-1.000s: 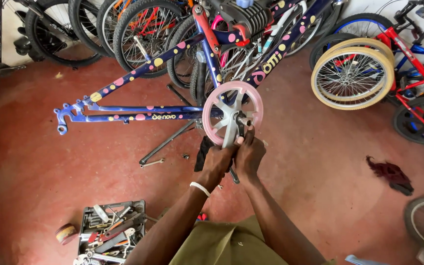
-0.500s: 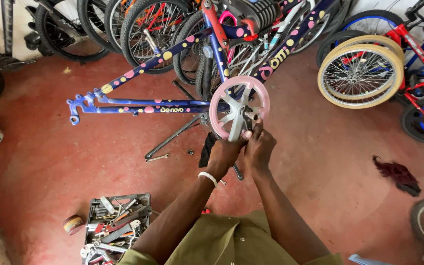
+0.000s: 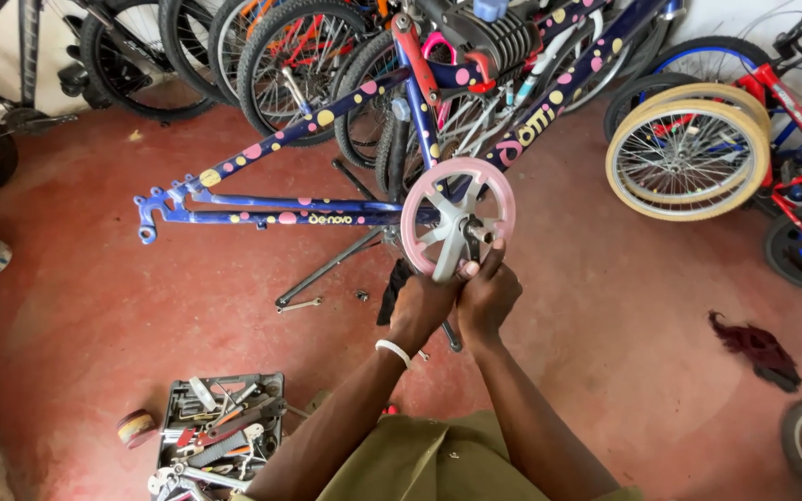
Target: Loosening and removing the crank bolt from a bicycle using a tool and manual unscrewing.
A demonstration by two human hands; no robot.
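Two bare hands meet at centre, pressed side by side: left hand (image 3: 420, 306), a white band at its wrist, curled around the lower end of a silver crank arm (image 3: 447, 260); right hand (image 3: 486, 297) closed beside it, fingertips on the same arm. Near left, an open toolbox (image 3: 220, 436) of mixed tools lies on the red floor (image 3: 95, 325). Just beyond the hands, a pink chainguard disc (image 3: 457, 218) sits on a blue spotted bicycle frame (image 3: 271, 209). Far right, a cream-tyred wheel (image 3: 689, 153); a dark rag (image 3: 758, 348) lies right.
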